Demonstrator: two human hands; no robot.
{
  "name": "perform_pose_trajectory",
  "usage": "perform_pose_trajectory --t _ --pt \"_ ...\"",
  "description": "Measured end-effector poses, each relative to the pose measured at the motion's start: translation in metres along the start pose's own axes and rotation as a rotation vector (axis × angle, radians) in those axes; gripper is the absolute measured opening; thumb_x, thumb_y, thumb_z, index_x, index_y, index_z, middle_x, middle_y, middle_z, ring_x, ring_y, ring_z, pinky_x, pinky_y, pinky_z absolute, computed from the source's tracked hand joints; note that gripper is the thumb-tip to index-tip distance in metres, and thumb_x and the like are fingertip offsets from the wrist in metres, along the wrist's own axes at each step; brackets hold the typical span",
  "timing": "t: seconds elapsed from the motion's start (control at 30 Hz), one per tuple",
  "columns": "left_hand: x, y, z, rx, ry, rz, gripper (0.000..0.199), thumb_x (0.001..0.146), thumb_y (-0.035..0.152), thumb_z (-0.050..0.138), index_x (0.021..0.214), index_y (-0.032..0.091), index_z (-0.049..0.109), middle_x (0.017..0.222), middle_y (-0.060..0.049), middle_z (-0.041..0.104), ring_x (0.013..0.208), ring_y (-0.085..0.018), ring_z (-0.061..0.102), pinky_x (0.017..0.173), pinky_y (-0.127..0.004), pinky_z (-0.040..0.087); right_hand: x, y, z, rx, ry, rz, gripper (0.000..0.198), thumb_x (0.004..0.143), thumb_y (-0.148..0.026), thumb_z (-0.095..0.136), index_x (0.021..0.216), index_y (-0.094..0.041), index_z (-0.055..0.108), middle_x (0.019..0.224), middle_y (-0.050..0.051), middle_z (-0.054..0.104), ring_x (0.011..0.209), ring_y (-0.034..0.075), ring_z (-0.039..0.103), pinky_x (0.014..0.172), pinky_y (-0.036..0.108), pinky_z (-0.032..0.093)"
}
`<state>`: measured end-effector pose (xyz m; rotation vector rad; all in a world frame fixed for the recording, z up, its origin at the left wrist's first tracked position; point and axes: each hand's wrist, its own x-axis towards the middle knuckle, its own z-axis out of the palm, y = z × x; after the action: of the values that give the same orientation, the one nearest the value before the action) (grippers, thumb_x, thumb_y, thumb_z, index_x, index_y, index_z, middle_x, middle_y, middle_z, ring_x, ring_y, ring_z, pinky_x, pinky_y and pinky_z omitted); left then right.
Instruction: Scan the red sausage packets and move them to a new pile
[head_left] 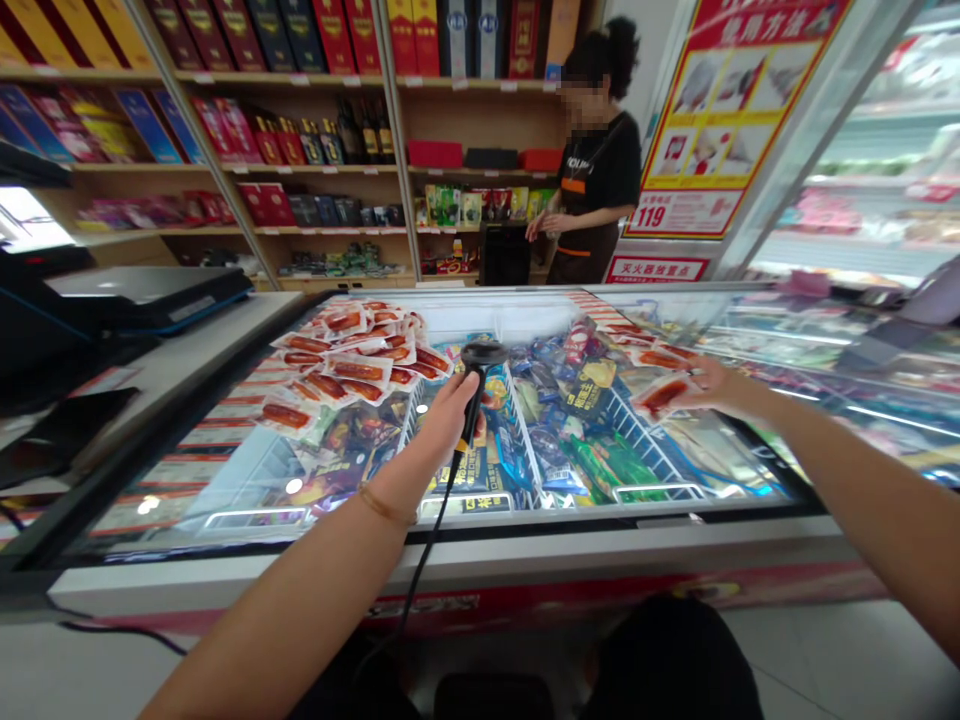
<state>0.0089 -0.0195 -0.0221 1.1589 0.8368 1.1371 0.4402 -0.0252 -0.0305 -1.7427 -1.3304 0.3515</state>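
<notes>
My left hand (454,415) is closed around the handle of a black barcode scanner (474,395), held upright over the freezer's glass top, with its cable running down toward me. At the right, my right hand (705,385) grips the edge of a clear vacuum-packed sausage (661,396), its fingers partly hidden. Just beyond it on the glass lie a few more sausage packs (651,354). A heap of similar reddish-brown sausage packs (360,368) rests on the glass to the left of the scanner.
Below the glass, the chest freezer (465,558) has white wire baskets (525,440) filled with bagged frozen food. A counter with a scale (161,295) stands at the left. Behind the freezer are stocked shelves (292,170) and a co-worker in black (600,170). A refrigerated case (870,200) stands right.
</notes>
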Motion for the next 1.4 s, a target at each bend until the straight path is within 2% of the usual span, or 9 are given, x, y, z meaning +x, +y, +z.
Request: perform_pose_trajectory --t 0.07,0.1,0.17,0.27,0.4,0.5,0.67,1.03,1.4 --pt "0.0 0.0 0.001 0.009 -0.012 -0.003 0.047 0.071 0.06 0.064 0.087 0.019 0.049 0.07 0.001 0.061 0.036 -0.008 0.048 0.033 -0.022 0.035 0.002 -0.011 0.016 0.077 -0.319 0.034 0.044 0.046 -0.008 0.082 0.088 -0.017 0.073 0.094 0.013 0.072 0.077 0.021 0.066 0.075 0.035 0.048" --pt "-0.001 0.0 0.001 0.016 -0.015 -0.004 0.047 0.071 0.06 0.064 0.087 0.019 0.049 0.07 0.001 0.061 0.036 -0.008 0.048 0.032 -0.022 0.035 0.004 -0.018 0.027 0.091 -0.4 0.039 0.043 0.049 -0.011 0.082 0.091 -0.017 0.073 0.094 0.012 0.073 0.079 0.021 0.066 0.077 0.035 0.048" --pt "-0.001 0.0 0.002 0.026 -0.017 -0.003 0.045 0.072 0.06 0.064 0.087 0.019 0.049 0.071 0.001 0.062 0.036 -0.008 0.048 0.032 -0.021 0.035 0.007 -0.035 0.056 0.118 -0.383 0.045 0.039 0.05 -0.015 0.083 0.088 -0.015 0.073 0.084 0.009 0.073 0.075 0.022 0.066 0.077 0.037 0.049" --pt "-0.002 0.001 0.002 0.024 -0.016 -0.001 0.043 0.074 0.058 0.063 0.089 0.019 0.05 0.072 0.0 0.062 0.037 -0.008 0.048 0.033 -0.021 0.035 0.011 -0.066 0.112 0.341 -0.368 -0.002 0.042 0.057 -0.021 0.079 0.098 -0.018 0.071 0.083 0.005 0.073 0.074 0.021 0.067 0.075 0.037 0.052" --pt "-0.001 0.001 -0.001 0.021 0.011 -0.004 0.042 0.074 0.058 0.062 0.088 0.02 0.05 0.071 0.0 0.062 0.037 -0.007 0.048 0.034 -0.021 0.035 0.008 -0.103 0.182 0.467 -0.15 -0.091 0.032 0.068 -0.029 0.069 0.098 -0.016 0.069 0.081 0.003 0.072 0.073 0.021 0.068 0.075 0.039 0.055" --pt "-0.001 0.001 -0.002 0.015 0.031 -0.021 0.043 0.073 0.059 0.063 0.085 0.019 0.049 0.071 0.0 0.063 0.037 -0.007 0.048 0.034 -0.02 0.036 0.001 -0.113 0.209 0.392 0.005 -0.167 0.035 0.071 -0.034 0.063 0.102 -0.016 0.068 0.09 0.006 0.073 0.083 0.024 0.068 0.082 0.041 0.053" --pt "0.001 -0.001 -0.004 0.002 0.033 -0.028 0.045 0.072 0.059 0.064 0.087 0.019 0.051 0.071 0.0 0.062 0.038 -0.008 0.049 0.033 -0.021 0.035 -0.01 -0.109 0.21 0.338 -0.023 -0.249 0.043 0.071 -0.039 0.062 0.108 -0.016 0.067 0.096 0.007 0.073 0.088 0.025 0.067 0.085 0.041 0.052" --pt "-0.001 -0.001 -0.007 -0.032 -0.042 -0.047 0.044 0.071 0.057 0.065 0.088 0.019 0.05 0.07 0.001 0.06 0.04 -0.008 0.049 0.035 -0.021 0.036 -0.016 -0.114 0.211 0.525 0.023 -0.111 0.046 0.072 -0.04 0.061 0.111 -0.015 0.063 0.099 0.008 0.072 0.089 0.024 0.068 0.083 0.039 0.054" --pt "-0.003 0.0 -0.007 -0.014 -0.096 -0.023 0.044 0.073 0.057 0.064 0.091 0.018 0.051 0.07 0.001 0.06 0.039 -0.008 0.048 0.035 -0.021 0.034 -0.016 -0.113 0.211 0.516 0.0 -0.132 0.052 0.071 -0.045 0.061 0.113 -0.014 0.063 0.099 0.009 0.072 0.09 0.025 0.069 0.082 0.039 0.055"
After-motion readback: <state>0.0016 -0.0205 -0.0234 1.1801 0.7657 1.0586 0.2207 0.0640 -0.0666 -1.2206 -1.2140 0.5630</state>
